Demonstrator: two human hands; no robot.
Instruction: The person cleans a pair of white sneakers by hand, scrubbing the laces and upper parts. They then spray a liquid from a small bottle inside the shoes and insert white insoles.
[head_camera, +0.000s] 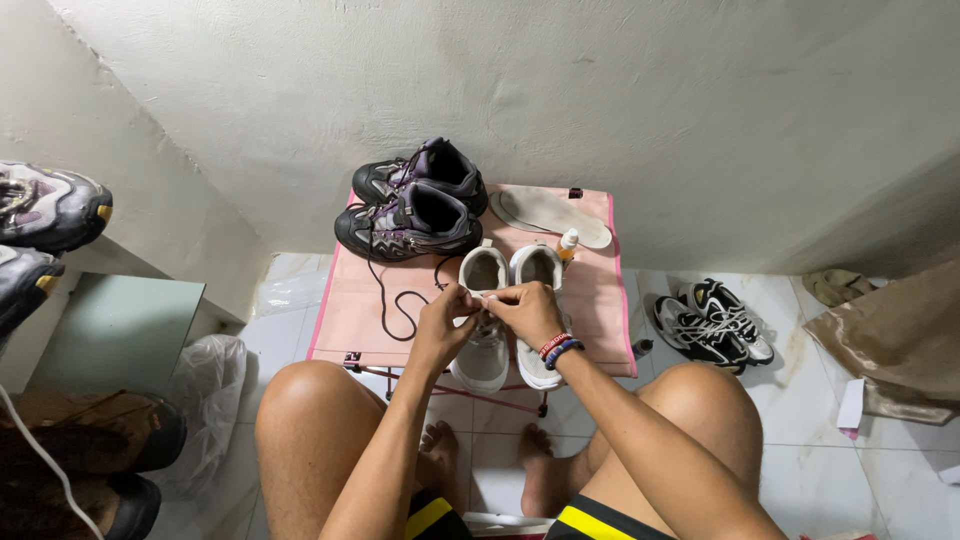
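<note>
Bare knees and feet sit closest to the lens, tucked under the near edge of a small pink tabletop (345, 320) with thin folding legs. Both forearms reach forward and meet over the middle of that near edge. Left hand (446, 318) and right hand (524, 310) are pinched together, fingertips nearly touching, gripping something small at the tongue of the white shoes (505, 330); probably a lace, but it's too tiny to tell. Right wrist has a couple of colourful bracelets (558, 349).

The white pair stands side by side, toes hanging a bit over the front edge, heels pointing away from the person. Behind them, toward the wall, a pair of dark hiking boots (415, 205) fills the far left corner, with a loose black lace (392, 300) trailing across the pink surface. Two flat insoles (550, 215) lie at the far right corner, and a small bottle with an orange cap (567, 245) stands just beside the white pair.

Not much free room really: only the left strip and the right edge of the tabletop are bare. On the floor to the right, black-and-white sneakers (712, 322) sit near the knee.
</note>
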